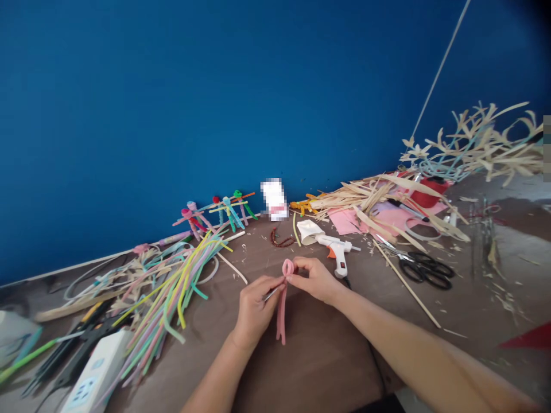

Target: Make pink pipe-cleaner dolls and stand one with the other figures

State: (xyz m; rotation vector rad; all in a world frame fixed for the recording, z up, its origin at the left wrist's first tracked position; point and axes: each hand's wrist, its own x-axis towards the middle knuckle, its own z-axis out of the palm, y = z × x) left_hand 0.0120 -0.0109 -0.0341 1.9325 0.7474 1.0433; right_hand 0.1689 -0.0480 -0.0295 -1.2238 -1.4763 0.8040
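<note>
Between my two hands is a pink pipe cleaner point(281, 318), bent into a small loop at the top with two legs hanging down. My left hand point(260, 304) pinches it just below the loop; a thin, shiny metal piece also shows in that hand, its kind unclear. With thumb and forefinger, my right hand point(316, 279) grips the right side of the loop. Just beyond the right hand lies a white glue gun point(340, 252) with an orange trigger. A loose bundle of pastel pipe cleaners point(172, 292) spreads to the left of my hands.
Small pipe-cleaner figures point(230, 212) lean against the blue wall point(215, 103). Black-handled scissors point(426, 269) and a thin stick point(408, 287) lie to the right. Dried strips point(357, 198) cover pink sheets point(342, 221) behind. A beaded bracelet point(280, 241) sits ahead; a white power strip point(97, 367) lies front left.
</note>
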